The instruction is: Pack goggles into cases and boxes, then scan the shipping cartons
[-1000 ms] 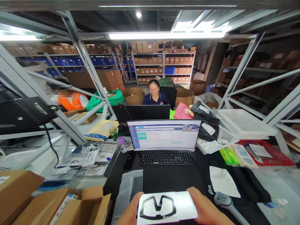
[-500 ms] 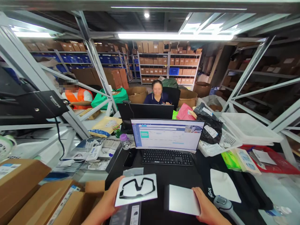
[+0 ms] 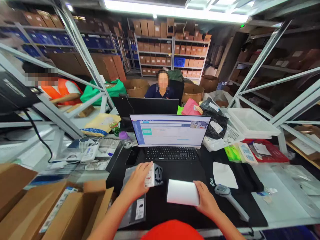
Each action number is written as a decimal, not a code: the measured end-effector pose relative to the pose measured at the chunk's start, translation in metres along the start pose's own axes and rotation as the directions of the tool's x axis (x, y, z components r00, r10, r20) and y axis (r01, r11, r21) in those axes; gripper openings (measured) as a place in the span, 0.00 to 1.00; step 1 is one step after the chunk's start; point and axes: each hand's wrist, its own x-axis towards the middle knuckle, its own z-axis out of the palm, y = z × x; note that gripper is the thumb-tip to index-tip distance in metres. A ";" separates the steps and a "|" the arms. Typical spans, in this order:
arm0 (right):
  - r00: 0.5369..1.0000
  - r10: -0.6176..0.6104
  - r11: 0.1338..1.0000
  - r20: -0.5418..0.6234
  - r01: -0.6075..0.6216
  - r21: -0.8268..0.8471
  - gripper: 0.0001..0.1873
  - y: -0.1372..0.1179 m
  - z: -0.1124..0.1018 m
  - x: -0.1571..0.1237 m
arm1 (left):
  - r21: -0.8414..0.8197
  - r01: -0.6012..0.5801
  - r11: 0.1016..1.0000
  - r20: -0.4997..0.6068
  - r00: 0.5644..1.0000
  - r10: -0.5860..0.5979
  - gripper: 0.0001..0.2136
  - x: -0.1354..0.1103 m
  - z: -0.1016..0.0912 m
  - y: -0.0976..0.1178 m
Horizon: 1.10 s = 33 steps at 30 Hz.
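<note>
Black warehouse desk (image 3: 175,213) with cardboard cartons (image 3: 60,210) at far left; a left hand (image 3: 136,178) clamps a white card (image 3: 150,175) upright, beside a small black object (image 3: 158,175), above a plastic sleeve (image 3: 132,213). A right hand (image 3: 206,200) lies on a white packet (image 3: 183,192), grip unclear, near a handheld barcode scanner (image 3: 226,190).

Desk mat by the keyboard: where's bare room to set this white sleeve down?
The black desk mat is bare below the white sleeve in your right hand, between the barcode scanner and the plastic bag beneath the small carton in your left hand. A narrower strip runs under the keyboard. Left of the monitor, papers and packets crowd.
</note>
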 end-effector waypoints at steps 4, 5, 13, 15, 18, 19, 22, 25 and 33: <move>0.956 -0.134 0.986 -0.260 0.101 -0.136 0.50 0.000 0.021 -0.032 | 0.119 0.002 0.993 0.117 0.993 -0.016 0.49 0.018 0.014 -0.004; 0.934 -0.188 0.974 -0.305 0.137 -0.181 0.50 0.002 0.030 -0.040 | 0.100 0.010 0.995 0.127 0.992 -0.022 0.52 0.020 0.019 -0.008; 0.700 -0.570 0.791 -0.430 0.324 -0.519 0.33 0.022 0.095 -0.075 | -0.010 -0.074 0.997 0.047 0.996 0.075 0.52 0.015 0.035 -0.035; 0.665 -0.616 0.763 -0.423 0.371 -0.530 0.28 0.023 0.103 -0.078 | 0.034 -0.027 0.999 0.015 1.000 0.027 0.48 0.014 0.035 -0.028; 0.646 -0.672 0.725 -0.363 0.476 -0.497 0.25 0.023 0.108 -0.086 | 0.154 0.172 0.973 -0.105 0.982 -0.157 0.40 0.011 0.042 -0.004; 0.667 -0.670 0.729 -0.326 0.507 -0.460 0.24 0.023 0.105 -0.090 | 0.199 0.256 0.946 -0.159 0.961 -0.226 0.39 0.010 0.045 0.005; 0.757 -0.620 0.779 -0.203 0.565 -0.273 0.21 0.014 0.085 -0.098 | 0.315 0.430 0.846 -0.274 0.895 -0.352 0.36 0.010 0.052 0.028; 0.808 -0.559 0.829 -0.186 0.550 -0.101 0.18 -0.006 0.055 -0.088 | 0.365 0.475 0.801 -0.269 0.877 -0.398 0.35 0.017 0.050 0.039; 0.989 0.087 0.996 -0.122 -0.089 -0.010 0.37 -0.054 0.047 -0.044 | 0.379 0.564 0.734 -0.243 0.826 -0.509 0.38 0.036 0.042 0.047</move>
